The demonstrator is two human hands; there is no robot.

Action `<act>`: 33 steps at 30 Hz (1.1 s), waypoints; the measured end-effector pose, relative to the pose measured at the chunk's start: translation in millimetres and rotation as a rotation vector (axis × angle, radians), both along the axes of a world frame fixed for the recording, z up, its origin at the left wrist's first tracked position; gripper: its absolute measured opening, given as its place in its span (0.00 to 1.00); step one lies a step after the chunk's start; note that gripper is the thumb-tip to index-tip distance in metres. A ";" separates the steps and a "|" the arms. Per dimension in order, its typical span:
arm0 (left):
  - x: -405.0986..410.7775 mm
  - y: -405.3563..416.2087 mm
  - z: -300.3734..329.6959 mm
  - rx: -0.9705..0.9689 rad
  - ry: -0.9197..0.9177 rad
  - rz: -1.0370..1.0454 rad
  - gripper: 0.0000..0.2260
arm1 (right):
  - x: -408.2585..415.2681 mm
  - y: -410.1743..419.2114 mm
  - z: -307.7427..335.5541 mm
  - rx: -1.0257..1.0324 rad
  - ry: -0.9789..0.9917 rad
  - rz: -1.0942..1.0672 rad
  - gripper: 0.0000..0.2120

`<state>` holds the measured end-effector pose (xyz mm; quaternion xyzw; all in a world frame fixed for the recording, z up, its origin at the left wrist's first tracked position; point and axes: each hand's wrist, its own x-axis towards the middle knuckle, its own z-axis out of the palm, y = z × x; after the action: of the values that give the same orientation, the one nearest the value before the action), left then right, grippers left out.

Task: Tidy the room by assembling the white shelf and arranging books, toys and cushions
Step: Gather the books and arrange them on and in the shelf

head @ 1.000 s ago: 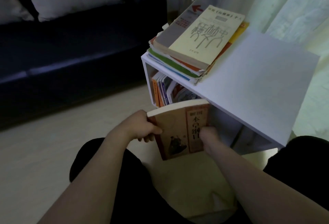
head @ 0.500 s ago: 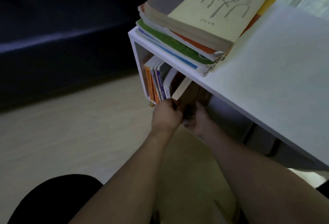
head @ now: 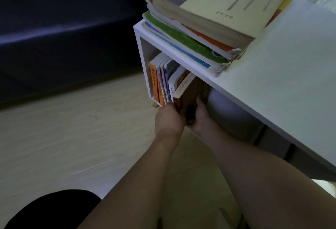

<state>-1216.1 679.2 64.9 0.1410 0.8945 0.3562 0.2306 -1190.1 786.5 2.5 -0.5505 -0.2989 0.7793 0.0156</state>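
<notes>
Left hand: the left hand [head: 168, 119] grips the near left edge of the brown book [head: 189, 94], fingers curled round its spine side, close against the row of shelved books.
Right hand: the right hand [head: 200, 117] holds the same book from the right, fingers laid up its cover and thumb side below; it grasps the book rather than resting free.
Brown book: upright but leaning, its top tipped right; it is partly inside the left compartment of the white shelf [head: 283, 75], just right of the books already there, its near end still in both hands.
Shelved books: a row of standing books [head: 161, 81], orange spines at the far left, fills the left part of the compartment and touches the shelf's side wall.
Stack on top: a pile of flat books [head: 200, 23] lies on the shelf's top board at its left end, a cream-covered one uppermost.
Done so far: the shelf stands assembled and several books are filed inside it.
Left to do: by my judgement the brown book needs pushing fully home and straightening, then the stack on top awaits filing; no toys or cushions are in view here, so their state cannot be told.
Surroundings: pale floor [head: 72, 128] on the left, a dark sofa [head: 63, 28] beyond it.
</notes>
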 end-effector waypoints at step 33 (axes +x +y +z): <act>2.2 -56.0 129.0 0.192 0.386 0.033 0.09 | 68.2 -57.2 230.2 0.499 -0.042 0.559 0.12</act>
<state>-1213.9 623.2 193.9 0.2134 0.8862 0.4099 0.0346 -1121.9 729.3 232.7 -0.4427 -0.6185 0.6454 -0.0702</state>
